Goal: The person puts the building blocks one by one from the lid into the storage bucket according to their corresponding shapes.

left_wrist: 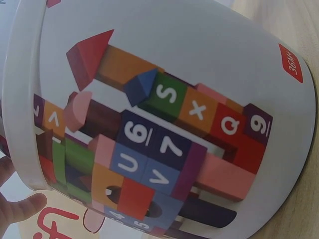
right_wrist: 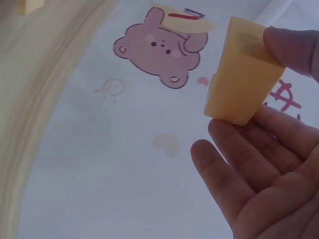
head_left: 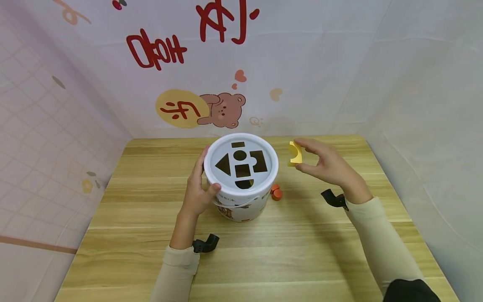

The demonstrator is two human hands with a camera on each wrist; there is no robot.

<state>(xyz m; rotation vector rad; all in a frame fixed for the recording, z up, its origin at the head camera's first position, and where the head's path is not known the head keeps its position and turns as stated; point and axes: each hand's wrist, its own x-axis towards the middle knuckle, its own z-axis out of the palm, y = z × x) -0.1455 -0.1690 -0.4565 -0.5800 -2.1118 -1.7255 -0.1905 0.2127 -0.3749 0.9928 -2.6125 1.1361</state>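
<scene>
Wooden table [head_left: 302, 260], left hand [head_left: 197, 188] gripping white bucket [head_left: 244, 214], right hand [head_left: 332, 165] pinching yellow block [right_wrist: 244, 74]

Yel. block [right_wrist: 244, 74]; wht. bucket [head_left: 245, 209], multicol. print [left_wrist: 164, 129].

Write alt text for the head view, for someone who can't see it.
A person's right hand pinches a yellow arch block beside a white bucket, while the left hand rests against its side. The bucket's lid has shaped cutouts, and small orange-red blocks lie nearby on the wooden table.

Room lies open above the lid [head_left: 249, 161]; lower, the bucket [head_left: 252, 211] blocks the right hand [head_left: 329, 164]
</scene>
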